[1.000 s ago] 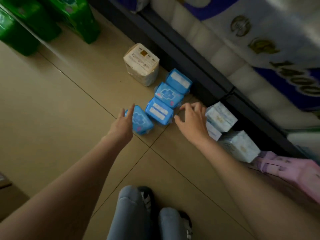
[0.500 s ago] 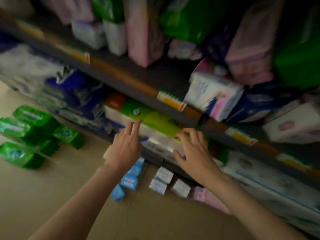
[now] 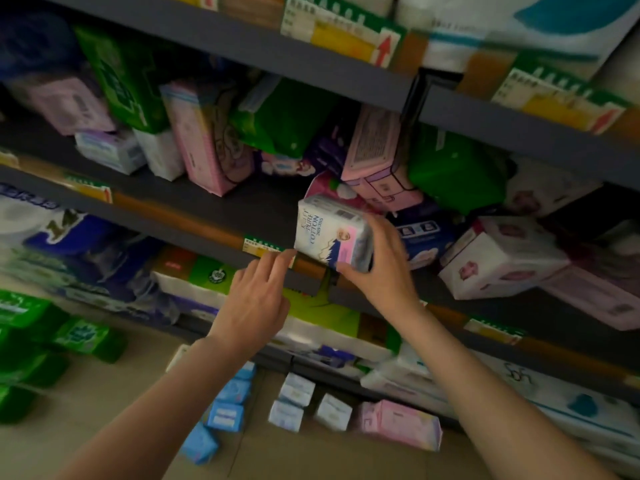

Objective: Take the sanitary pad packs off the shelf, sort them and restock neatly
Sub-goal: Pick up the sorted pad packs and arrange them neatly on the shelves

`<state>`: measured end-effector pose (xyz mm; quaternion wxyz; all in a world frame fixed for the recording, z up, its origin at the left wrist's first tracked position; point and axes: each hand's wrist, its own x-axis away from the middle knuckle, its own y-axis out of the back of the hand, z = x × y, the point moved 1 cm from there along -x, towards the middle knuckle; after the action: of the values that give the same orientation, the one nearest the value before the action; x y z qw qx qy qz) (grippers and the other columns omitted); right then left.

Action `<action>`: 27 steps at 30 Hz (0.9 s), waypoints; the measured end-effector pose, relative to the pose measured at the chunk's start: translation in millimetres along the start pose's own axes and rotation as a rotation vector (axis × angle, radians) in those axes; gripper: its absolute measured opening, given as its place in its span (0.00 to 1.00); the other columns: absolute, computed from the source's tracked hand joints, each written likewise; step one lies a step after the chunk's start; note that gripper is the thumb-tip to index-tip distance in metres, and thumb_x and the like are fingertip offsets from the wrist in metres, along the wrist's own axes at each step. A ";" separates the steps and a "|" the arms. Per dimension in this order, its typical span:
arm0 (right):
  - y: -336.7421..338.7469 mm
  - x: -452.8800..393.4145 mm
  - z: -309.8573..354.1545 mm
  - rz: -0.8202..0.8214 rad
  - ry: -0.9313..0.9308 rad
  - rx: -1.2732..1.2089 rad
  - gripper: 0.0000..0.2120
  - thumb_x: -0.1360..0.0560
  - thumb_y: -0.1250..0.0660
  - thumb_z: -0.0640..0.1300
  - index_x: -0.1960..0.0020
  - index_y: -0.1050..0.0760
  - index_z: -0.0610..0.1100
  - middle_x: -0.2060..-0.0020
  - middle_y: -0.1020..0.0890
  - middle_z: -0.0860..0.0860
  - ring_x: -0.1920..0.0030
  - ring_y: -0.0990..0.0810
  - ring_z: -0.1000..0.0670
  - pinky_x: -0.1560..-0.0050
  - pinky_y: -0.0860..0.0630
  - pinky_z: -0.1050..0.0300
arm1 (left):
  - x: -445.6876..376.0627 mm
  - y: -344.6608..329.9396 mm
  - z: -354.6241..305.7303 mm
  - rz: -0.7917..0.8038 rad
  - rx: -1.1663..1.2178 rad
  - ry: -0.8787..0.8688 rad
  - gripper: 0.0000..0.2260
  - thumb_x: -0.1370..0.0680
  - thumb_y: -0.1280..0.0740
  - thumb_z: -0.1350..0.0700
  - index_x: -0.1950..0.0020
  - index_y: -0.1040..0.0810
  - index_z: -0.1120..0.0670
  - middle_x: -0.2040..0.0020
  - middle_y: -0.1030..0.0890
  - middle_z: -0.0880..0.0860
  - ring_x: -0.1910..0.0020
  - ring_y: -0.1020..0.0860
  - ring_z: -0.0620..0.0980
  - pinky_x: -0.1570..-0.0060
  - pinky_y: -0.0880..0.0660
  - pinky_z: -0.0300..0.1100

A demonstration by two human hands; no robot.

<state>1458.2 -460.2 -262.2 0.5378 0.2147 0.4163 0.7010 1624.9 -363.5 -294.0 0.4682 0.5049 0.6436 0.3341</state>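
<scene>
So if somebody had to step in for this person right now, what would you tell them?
Right hand: grips a white and pink "pure cotton" pack at the front edge of the middle shelf.
Left hand: open, holding nothing, fingers reaching toward that pack.
Done: small blue packs, white packs and a pink pack lie grouped on the floor; green packs sit further left.
Left: the shelf is still a jumble of pink, green and white packs to take down and sort; then restock them all neatly.

We grip a pad pack at frame centre

Our right hand (image 3: 388, 271) holds the white pack (image 3: 332, 232) at the shelf (image 3: 214, 207) edge; our left hand (image 3: 256, 299), fingers extended, reaches beside it.
</scene>
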 end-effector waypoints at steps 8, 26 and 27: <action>-32.8 -24.6 9.8 -0.083 -0.181 0.006 0.29 0.30 0.26 0.43 0.34 0.36 0.50 0.33 0.37 0.41 0.37 0.33 0.38 0.40 0.33 0.49 | -8.3 20.4 4.2 0.011 -0.050 0.022 0.33 0.33 0.29 0.62 0.29 0.36 0.58 0.36 0.28 0.59 0.43 0.27 0.63 0.50 0.28 0.55; 77.1 1.4 -14.7 -0.733 -0.193 -0.461 0.35 0.34 0.24 0.50 0.34 0.36 0.42 0.37 0.32 0.45 0.36 0.32 0.46 0.37 0.31 0.54 | -99.1 2.3 -37.3 0.219 -0.530 -0.135 0.37 0.28 0.29 0.50 0.25 0.47 0.48 0.31 0.39 0.57 0.34 0.39 0.63 0.39 0.34 0.57; 85.3 -8.7 -11.1 -0.712 -0.283 -0.525 0.42 0.36 0.23 0.53 0.30 0.40 0.43 0.34 0.35 0.44 0.33 0.35 0.45 0.34 0.34 0.52 | -95.2 3.6 -35.5 0.143 -0.510 -0.164 0.38 0.33 0.25 0.49 0.28 0.39 0.50 0.35 0.34 0.58 0.37 0.35 0.65 0.41 0.34 0.60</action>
<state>1403.7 -478.7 -197.7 0.8328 0.0085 0.1952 0.5180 1597.7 -452.7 -253.4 0.6059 0.4402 0.4615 0.4755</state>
